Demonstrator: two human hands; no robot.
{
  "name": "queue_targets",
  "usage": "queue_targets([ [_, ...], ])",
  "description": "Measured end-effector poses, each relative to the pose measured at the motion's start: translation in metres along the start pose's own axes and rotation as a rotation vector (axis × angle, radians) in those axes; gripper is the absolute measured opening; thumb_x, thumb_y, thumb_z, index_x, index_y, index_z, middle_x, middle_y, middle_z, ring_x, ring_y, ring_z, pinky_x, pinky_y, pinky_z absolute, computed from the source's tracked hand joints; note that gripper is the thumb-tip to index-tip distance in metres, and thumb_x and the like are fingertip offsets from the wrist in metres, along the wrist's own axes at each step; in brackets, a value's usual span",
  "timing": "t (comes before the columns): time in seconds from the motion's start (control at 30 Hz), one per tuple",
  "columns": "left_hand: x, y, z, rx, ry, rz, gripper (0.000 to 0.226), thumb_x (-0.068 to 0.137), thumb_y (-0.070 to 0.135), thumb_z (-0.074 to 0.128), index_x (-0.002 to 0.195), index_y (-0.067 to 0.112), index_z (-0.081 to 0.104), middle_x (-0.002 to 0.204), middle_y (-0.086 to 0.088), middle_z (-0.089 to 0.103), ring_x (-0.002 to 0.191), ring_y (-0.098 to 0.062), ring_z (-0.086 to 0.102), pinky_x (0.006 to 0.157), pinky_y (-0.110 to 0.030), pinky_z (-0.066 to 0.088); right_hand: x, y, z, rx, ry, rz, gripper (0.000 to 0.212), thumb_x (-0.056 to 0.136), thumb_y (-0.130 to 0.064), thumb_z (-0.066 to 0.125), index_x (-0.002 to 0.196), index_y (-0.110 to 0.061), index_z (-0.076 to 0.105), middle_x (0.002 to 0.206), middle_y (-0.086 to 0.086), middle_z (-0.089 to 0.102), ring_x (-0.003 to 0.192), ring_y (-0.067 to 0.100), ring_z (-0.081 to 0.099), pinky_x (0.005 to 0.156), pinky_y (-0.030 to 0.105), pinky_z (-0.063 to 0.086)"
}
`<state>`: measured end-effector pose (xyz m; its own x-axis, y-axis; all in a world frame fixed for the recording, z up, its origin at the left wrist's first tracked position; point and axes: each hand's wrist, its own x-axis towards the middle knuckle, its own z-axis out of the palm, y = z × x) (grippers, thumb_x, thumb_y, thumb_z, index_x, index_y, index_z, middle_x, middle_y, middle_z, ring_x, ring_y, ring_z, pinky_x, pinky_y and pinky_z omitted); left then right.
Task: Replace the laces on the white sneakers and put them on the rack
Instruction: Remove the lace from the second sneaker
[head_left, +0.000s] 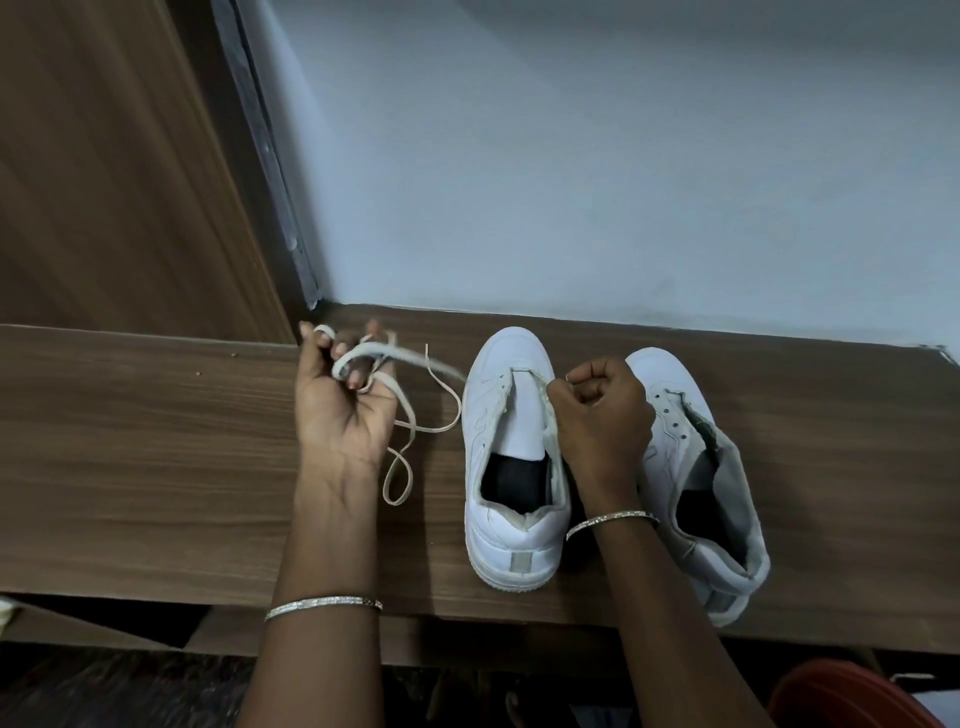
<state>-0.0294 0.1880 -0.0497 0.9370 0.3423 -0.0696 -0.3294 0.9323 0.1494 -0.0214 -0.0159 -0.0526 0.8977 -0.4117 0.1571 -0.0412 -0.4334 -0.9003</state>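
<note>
The bench (156, 441) is brown wood-grain board, matt and smooth. On it, the left sneaker (483, 415) looks like smooth white leather with a faint sheen. The right sneaker (675, 447) beside it shows grey cloth lining. Left of the left sneaker, the lace (347, 358) is flat off-white woven cloth. A bangle (323, 605) glints like metal.

Reference point: the white leather low-top sneaker (514, 441) at the centre of the brown wood-grain worktop (156, 467).

Right of it, the curled right hand (602, 415) covers the second white sneaker's (675, 452) tongue and inner eyelets. What its grip encloses cannot be determined.

Left of it, the off-white flat shoelace (345, 362) blurs towards the toe, so contact cannot be confirmed.

Below and to the right, a red rounded object (852, 696) is cut off by the frame edge.

Below it, the space under the worktop is too dark to identify anything.
</note>
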Motion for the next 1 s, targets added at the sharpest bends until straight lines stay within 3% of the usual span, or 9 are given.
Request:
queue_targets([
  [0.07,0.0,0.007,-0.001,0.047,0.039,0.018,0.042,0.105,0.03,0.046,0.067,0.016,0.05,0.054,0.004,0.042,0.038,-0.008,0.035,0.045,-0.016,0.042,0.0,-0.001,0.0,0.009,-0.003,-0.01,0.012,0.076,-0.017,0.074,0.082,-0.016,0.064,0.062,-0.009,0.062,0.06,0.002,0.058,0.059,0.016,0.039],
  [0.17,0.001,0.005,0.0,0.442,0.208,0.074,0.037,0.103,0.036,0.05,0.07,0.02,0.048,0.053,0.007,0.043,0.039,-0.005,0.036,0.035,-0.018,0.027,0.0,-0.003,0.001,0.025,-0.008,-0.034,0.011,0.075,-0.015,0.074,0.08,-0.014,0.064,0.061,-0.008,0.06,0.059,-0.003,0.058,0.054,0.006,0.037],
  [0.23,0.001,0.001,-0.005,0.856,0.275,0.126,0.035,0.101,0.04,0.054,0.071,0.021,0.049,0.056,0.006,0.045,0.042,-0.008,0.035,0.038,-0.02,0.025,0.0,-0.004,0.002,0.014,-0.007,-0.04,0.01,0.074,-0.015,0.073,0.078,-0.015,0.064,0.062,-0.007,0.061,0.06,0.0,0.058,0.053,0.008,0.036],
  [0.33,-0.002,-0.005,-0.016,1.521,0.084,0.277,0.032,0.093,0.038,0.067,0.077,0.017,0.05,0.065,0.001,0.053,0.05,-0.014,0.046,0.047,-0.029,0.041,-0.001,-0.006,0.001,0.008,-0.025,-0.048,0.008,0.074,-0.015,0.072,0.078,-0.016,0.065,0.064,-0.005,0.063,0.062,0.008,0.059,0.059,0.019,0.041],
  [0.43,-0.006,-0.011,-0.024,2.186,-0.05,0.181,0.031,0.082,0.04,0.078,0.092,0.019,0.059,0.084,0.0,0.065,0.08,-0.023,0.061,0.069,-0.037,0.049,-0.001,-0.01,-0.002,0.011,-0.055,-0.055,0.007,0.076,-0.014,0.073,0.08,-0.016,0.067,0.067,-0.006,0.065,0.063,0.007,0.061,0.059,0.015,0.041],
  [0.5,-0.008,-0.017,-0.031,2.374,-0.082,0.067,0.031,0.08,0.038,0.08,0.1,0.022,0.062,0.1,-0.003,0.069,0.096,-0.027,0.063,0.076,-0.035,0.047,-0.001,-0.014,-0.005,0.031,-0.06,-0.061,0.007,0.077,-0.013,0.072,0.081,-0.016,0.068,0.069,-0.006,0.066,0.062,0.006,0.061,0.059,0.015,0.043],
  [0.73,-0.008,-0.029,-0.039,2.602,-0.11,0.104,0.02,0.097,0.025,0.057,0.113,0.015,0.064,0.119,-0.009,0.063,0.109,-0.035,0.061,0.084,-0.042,0.048,-0.009,-0.024,-0.015,0.1,-0.067,-0.089,0.009,0.077,-0.01,0.072,0.082,-0.017,0.068,0.071,-0.004,0.067,0.064,0.009,0.062,0.062,0.017,0.048],
  [0.9,-0.016,-0.018,-0.023,2.147,-0.148,0.248,0.021,0.1,0.024,0.05,0.083,0.011,0.05,0.09,-0.013,0.059,0.081,-0.031,0.058,0.067,-0.038,0.043,-0.016,-0.027,-0.03,0.148,-0.079,-0.046,0.01,0.078,-0.01,0.071,0.081,-0.019,0.067,0.071,-0.005,0.068,0.066,0.013,0.064,0.072,0.04,0.059],
  [1.0,-0.043,-0.015,0.013,1.782,-0.165,0.114,0.028,0.099,0.026,0.05,0.073,0.017,0.045,0.075,-0.002,0.051,0.067,-0.016,0.051,0.055,-0.03,0.046,-0.026,-0.035,-0.046,0.243,-0.249,-0.049,0.015,0.083,-0.011,0.075,0.094,-0.021,0.07,0.09,-0.005,0.073,0.08,0.011,0.068,0.079,0.039,0.059],
])
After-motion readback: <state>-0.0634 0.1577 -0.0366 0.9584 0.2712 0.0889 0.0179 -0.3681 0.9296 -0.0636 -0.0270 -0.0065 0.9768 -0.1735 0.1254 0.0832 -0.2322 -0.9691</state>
